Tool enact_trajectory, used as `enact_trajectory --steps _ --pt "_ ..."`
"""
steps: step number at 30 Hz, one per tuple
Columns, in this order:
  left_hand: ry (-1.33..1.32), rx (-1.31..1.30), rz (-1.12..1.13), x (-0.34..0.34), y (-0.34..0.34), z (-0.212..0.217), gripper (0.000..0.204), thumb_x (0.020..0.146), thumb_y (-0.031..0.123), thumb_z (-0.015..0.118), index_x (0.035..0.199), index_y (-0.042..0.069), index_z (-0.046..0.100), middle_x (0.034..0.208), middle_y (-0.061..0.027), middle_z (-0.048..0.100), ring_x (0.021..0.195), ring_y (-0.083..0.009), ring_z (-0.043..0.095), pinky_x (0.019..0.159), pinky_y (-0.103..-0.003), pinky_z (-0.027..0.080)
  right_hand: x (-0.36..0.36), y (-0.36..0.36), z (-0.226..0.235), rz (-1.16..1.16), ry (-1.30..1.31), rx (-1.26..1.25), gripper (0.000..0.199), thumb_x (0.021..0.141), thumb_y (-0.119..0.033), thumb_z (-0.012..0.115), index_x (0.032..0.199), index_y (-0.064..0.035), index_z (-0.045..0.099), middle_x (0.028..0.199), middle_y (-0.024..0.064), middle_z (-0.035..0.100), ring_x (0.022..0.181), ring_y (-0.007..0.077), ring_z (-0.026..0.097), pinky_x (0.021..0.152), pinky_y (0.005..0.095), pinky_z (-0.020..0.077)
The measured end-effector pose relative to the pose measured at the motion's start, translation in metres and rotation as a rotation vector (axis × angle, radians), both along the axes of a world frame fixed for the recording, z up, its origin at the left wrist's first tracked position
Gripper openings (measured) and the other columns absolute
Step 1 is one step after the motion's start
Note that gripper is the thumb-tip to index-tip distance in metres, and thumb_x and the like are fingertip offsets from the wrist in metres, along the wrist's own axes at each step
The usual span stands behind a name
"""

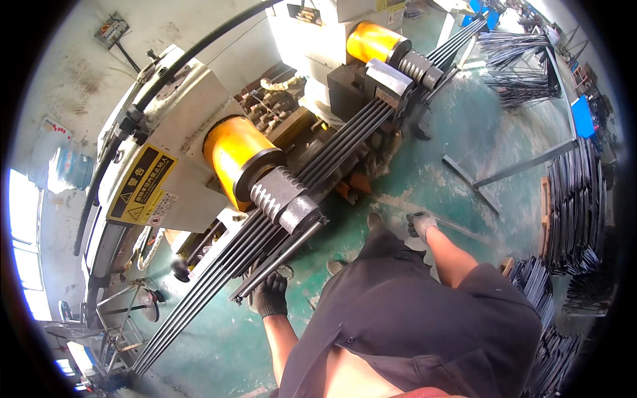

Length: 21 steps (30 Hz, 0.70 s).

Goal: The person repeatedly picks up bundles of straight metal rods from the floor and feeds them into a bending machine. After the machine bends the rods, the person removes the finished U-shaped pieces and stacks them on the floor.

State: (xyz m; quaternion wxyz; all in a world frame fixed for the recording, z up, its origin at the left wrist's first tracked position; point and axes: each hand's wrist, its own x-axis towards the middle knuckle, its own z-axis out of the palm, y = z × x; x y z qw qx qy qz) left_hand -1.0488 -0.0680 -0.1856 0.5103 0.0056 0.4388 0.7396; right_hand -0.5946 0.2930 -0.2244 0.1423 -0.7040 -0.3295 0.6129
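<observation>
Several long dark metal rods [199, 292] lie side by side, running slantwise through a bending machine from lower left to upper right. My left hand [271, 295], in a dark glove, is at a narrow metal bar [279, 260] along the rods' near side. Its fingers reach up to the bar and rods, with the tips hidden, so I cannot tell whether they grip. My right hand [421, 225], in a greyish glove, hangs beside my body, fingers loosely bent and holding nothing. A ridged steel die [282, 196] sits over the rods below an orange cylinder [239, 159].
A second orange cylinder [375, 43] and a steel clamp block [390, 83] stand farther along. A black hose [199, 46] arches over the machine. Bundles of bent rods [572, 205] are stacked on the right, near a metal frame [524, 169]. My shoes [375, 221] are on the green floor.
</observation>
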Motion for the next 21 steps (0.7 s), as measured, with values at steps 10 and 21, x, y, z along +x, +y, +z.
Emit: enact_trajectory --steps 10,21 --pt "0.018 -0.345 0.135 0.138 0.086 0.063 0.028 0.101 0.010 0.065 0.126 -0.002 0.062 0.102 -0.0191 0.073 0.087 -0.0327 0.073 0.084 -0.046 0.063 -0.012 0.134 0.053 -0.107 0.138 0.270 0.024 0.098 -0.018 0.071 0.111 0.0018 0.067 0.080 0.0096 0.068 0.062 0.0215 0.066 0.056 0.0363 0.0551" --pt "0.252 0.137 0.079 0.219 0.320 0.154 0.047 0.105 0.037 0.065 0.135 0.001 0.059 0.118 -0.0159 0.070 0.105 -0.0318 0.070 0.099 -0.047 0.056 0.126 0.401 0.230 -0.230 0.046 0.914 0.024 0.095 -0.025 0.069 0.094 -0.0005 0.068 0.070 0.0060 0.065 0.059 0.0154 0.058 0.057 0.0307 0.0457"
